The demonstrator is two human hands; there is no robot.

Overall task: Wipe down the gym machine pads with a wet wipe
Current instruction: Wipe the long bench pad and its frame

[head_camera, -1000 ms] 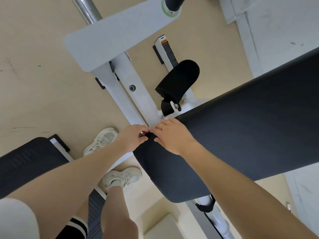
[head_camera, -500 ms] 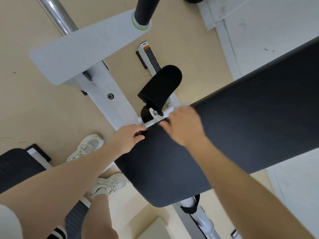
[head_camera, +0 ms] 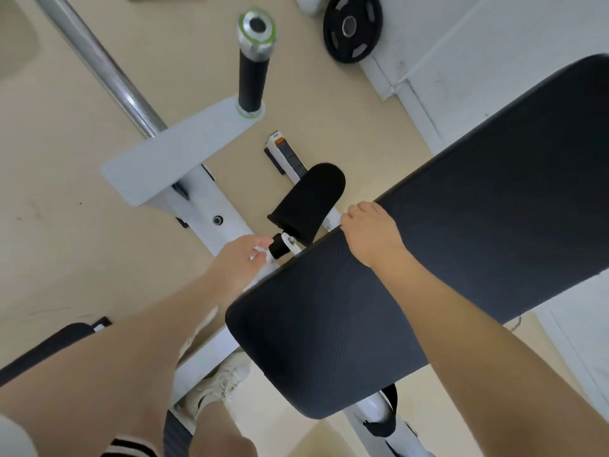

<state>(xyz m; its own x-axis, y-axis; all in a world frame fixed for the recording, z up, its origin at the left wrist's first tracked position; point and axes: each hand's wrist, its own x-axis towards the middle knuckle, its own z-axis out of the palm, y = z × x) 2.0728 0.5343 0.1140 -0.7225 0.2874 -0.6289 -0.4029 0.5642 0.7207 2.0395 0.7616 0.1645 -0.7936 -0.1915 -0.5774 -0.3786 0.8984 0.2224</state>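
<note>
Sneakers (head_camera: 219, 384) show at the bottom of the frame, pale ones, on the beige floor (head_camera: 59, 225) beside the white frame (head_camera: 211, 206) of the gym machine. Just above them the long black pad (head_camera: 412, 275) runs from the lower centre up to the right edge, its ribbed surface facing the camera. The right hand (head_camera: 370, 234) lies on the pad's upper edge near the middle of the frame, fingers curled over the rim and gripping it. The left hand (head_camera: 242, 258) sits just left of the pad, off its surface, fingertips together pinching a small white scrap that looks like the wet wipe (head_camera: 260, 253), though it is too small to be certain. That hand is right beside a black knob (head_camera: 278, 248) on the frame. Behind the knob stands a smaller black pad (head_camera: 308, 201), tilted. At the lower left edge another black pad (head_camera: 43, 351) peeks from behind the left forearm. Farther up, a black handle (head_camera: 253, 74) with a green-ringed metal cap rises from a white plate (head_camera: 178, 150), and a chrome bar (head_camera: 99, 64) slants across the upper left. A black weight plate (head_camera: 352, 28) leans at the top, near a white wall (head_camera: 494, 61).
</note>
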